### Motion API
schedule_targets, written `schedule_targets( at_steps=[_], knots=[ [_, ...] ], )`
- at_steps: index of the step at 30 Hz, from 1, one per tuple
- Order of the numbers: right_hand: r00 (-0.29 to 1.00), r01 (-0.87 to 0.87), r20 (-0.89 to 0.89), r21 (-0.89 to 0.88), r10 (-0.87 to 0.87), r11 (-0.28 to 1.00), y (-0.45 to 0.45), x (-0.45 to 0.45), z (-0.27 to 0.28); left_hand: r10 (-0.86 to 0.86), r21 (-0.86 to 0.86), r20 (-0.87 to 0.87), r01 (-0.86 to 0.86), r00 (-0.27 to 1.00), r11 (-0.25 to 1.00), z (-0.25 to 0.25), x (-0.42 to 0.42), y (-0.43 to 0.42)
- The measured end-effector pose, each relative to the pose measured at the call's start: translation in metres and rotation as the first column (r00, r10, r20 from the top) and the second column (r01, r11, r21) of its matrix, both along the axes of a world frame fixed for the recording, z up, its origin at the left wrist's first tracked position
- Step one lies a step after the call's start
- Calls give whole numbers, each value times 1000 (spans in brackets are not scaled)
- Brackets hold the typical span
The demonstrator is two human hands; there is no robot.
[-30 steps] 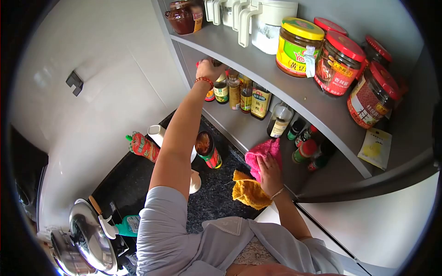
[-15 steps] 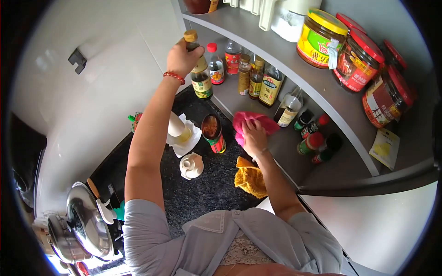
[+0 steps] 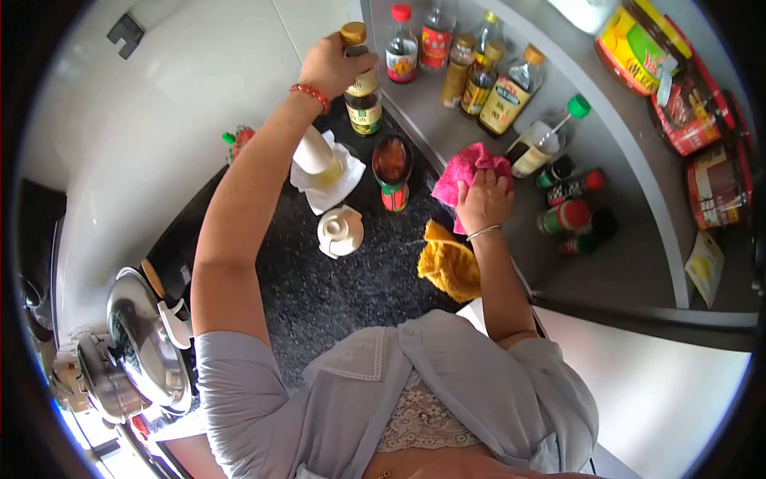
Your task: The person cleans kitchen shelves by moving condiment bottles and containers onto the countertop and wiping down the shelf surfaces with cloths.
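One held bottle (image 3: 365,116), two cloths (image 3: 461,177)

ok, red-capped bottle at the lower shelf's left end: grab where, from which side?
Probably the neck, just under the red cap, coming from the counter side: the bottle stands upright near the shelf's front edge and narrows above its label. The red-labelled bottle crowds its right; the left hand holds a gold-capped bottle on its left.

Kitchen, home-type by the look of it. Open grey shelving (image 3: 622,275) carries sauce bottles (image 3: 504,106), small seasoning jars (image 3: 565,215) and bigger sauce jars (image 3: 634,48); gold-capped bottle (image 3: 365,112) is over the dark speckled counter (image 3: 319,311). Steel pot (image 3: 112,385) and domed lid (image 3: 163,339) at left.
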State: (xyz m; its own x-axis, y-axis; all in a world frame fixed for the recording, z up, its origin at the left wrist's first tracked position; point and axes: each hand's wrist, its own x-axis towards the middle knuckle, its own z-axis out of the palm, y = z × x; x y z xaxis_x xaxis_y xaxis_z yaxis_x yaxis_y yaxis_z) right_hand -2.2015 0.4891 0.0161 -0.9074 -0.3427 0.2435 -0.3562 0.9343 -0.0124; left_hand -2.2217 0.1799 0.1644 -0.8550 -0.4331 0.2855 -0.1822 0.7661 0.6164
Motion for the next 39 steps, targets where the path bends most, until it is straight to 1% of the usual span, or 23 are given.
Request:
schedule_targets(
  at_steps=[1,2,3,4,5,6,8,10,13,16,18,19,21,22,24,27,30,32,34,35,37,38,39],
  knots=[
    [997,27,65,22,-29,999,6,4,5,-4,47,81,0,997,999,-2,4,5],
    [1000,20,3,7,-20,1000,12,7,8,-7,89,152,-6,988,996,3,7,9],
    [997,-21,-70,-79,16,997,17,12,13,-9,124,218,-18,976,992,8,9,10],
    [988,-73,-149,-166,48,983,21,18,21,-3,148,221,-31,975,988,-6,4,0],
    [970,-134,-229,-250,76,959,24,25,29,24,66,121,-32,992,997,-17,1,-2],
    [938,-282,-295,-339,183,897,29,34,35,41,88,154,-55,987,995,-25,-3,-8],
    [910,-394,-84,-483,407,782,44,60,6,70,104,213,-94,974,990,-28,0,-7],
    [828,-447,103,-473,551,759,55,85,-6,96,101,243,-124,965,987,-28,-2,-6],
    [810,-418,227,-423,541,804,62,107,-21,121,146,282,-167,952,975,-21,-3,-8],
    [831,-432,300,-184,469,883,64,119,-28,157,225,160,-190,975,956,-31,-6,-16],
    [842,-408,365,-49,397,912,61,122,-30,213,160,184,-243,960,957,-53,-22,-38],
    [856,-414,330,-26,399,910,61,121,-32,242,127,195,-269,951,955,-47,-23,-36],
    [877,-418,268,20,398,908,61,122,-37,246,232,200,-290,948,929,-41,-21,-32],
    [896,-413,209,68,392,908,61,123,-50,243,286,206,-296,948,911,-38,-19,-26],
    [921,-389,91,165,378,906,62,124,-80,256,289,189,-302,948,908,-43,-22,-31],
    [909,-390,197,86,368,917,62,123,-79,264,329,199,-318,944,889,-43,-20,-34],
    [809,-448,394,-68,436,891,55,114,-13,248,334,239,-319,939,887,-44,-22,-43],
    [805,-424,212,-447,554,787,32,105,-4,240,325,266,-322,933,889,-39,-21,-37],
    [812,-480,-56,-630,581,610,-3,90,-3,203,342,295,-302,934,890,-36,-17,-30],
    [845,-413,-25,-663,533,624,-22,84,-2,224,222,334,-307,916,926,-32,-13,-23],
    [861,-411,-115,-732,496,543,-54,68,-13,282,-27,392,-295,876,955,-19,-3,-11],
    [864,-403,-119,-746,489,530,-64,62,-16,380,-245,149,-338,913,909,-21,7,-7],
    [868,-394,-122,-760,482,517,-72,58,-19,276,-297,-24,-271,961,916,-24,25,-6]
  ],
)
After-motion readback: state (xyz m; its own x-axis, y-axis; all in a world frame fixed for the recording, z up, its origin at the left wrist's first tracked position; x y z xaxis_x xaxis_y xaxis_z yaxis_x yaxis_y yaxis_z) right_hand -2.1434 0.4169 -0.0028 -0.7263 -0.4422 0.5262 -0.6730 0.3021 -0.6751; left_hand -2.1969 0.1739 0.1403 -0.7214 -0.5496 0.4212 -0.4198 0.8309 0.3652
